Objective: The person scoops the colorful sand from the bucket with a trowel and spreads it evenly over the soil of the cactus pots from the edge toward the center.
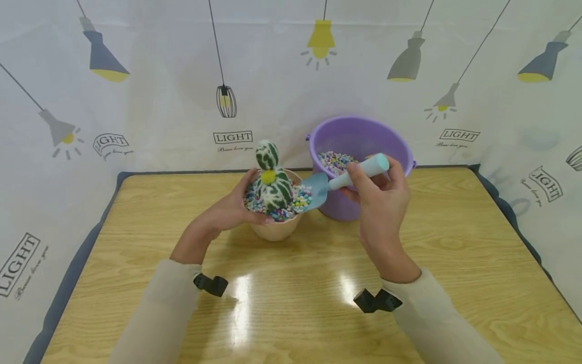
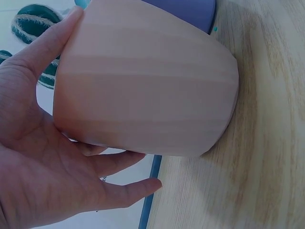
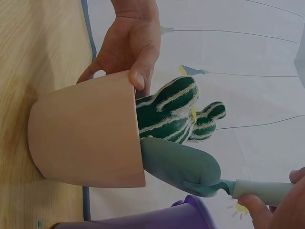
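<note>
A green-and-white striped cactus [image 1: 272,178] with a yellow pompom stands in a peach pot [image 1: 275,230] of multicoloured pebbles [image 1: 297,198], beside a pale teal trowel [image 1: 345,179], a purple bucket [image 1: 359,139] and a light woodgrain table [image 1: 454,242].

- The tabletop [image 1: 454,242] is pale wood grain with a glossy finish that mirrors the lights.
- The pot [image 2: 147,81] looks smooth and matt, peach-coloured.
- The cactus [image 3: 167,112] looks like soft, fuzzy cloth.
- The scoop [image 3: 183,167] and purple bucket [image 1: 359,136] look like smooth plastic.
- The backdrop [image 1: 159,76] looks like thin printed sheet.
</note>
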Demonstrator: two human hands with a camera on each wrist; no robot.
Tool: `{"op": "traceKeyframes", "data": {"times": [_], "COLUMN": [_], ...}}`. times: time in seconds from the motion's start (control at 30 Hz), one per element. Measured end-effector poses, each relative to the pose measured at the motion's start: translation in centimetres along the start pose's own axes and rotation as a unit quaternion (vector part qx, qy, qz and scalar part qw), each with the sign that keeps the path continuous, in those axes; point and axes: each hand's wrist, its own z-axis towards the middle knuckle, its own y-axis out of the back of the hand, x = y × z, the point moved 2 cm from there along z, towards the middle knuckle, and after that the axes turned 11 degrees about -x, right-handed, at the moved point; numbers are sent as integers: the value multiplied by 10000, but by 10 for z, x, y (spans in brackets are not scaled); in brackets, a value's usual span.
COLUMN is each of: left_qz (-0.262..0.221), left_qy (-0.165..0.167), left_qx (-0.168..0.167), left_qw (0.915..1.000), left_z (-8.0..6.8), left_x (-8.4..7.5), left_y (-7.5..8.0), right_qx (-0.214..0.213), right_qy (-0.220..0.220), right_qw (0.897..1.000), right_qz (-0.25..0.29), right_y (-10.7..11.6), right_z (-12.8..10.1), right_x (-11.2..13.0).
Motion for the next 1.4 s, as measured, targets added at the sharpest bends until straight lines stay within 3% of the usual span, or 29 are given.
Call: {"op": "traceKeyframes", "data": {"times": [0.8,0.97,1.23,1.4], "left_qz": [-41,59,43,-119], "left_qy": [15,16,-16,-190], "left_qx": [219,290,338,13], "left_qw": [9997,9996,9994,9997], "left_z": [2,3,1,-8], "left_x": [-1,0,-2,-2], "left_y": [4,6,7,0], "right_qx": [552,493,442,422], "right_qy": [469,456,595,403], "right_qw": [9973,9977,9970,9965], "right_qz": [137,34,212,600], "right_y": [-12,-11,-5,3], "right_z": [2,5,30,52], "right_x": [9,10,21,34]}}
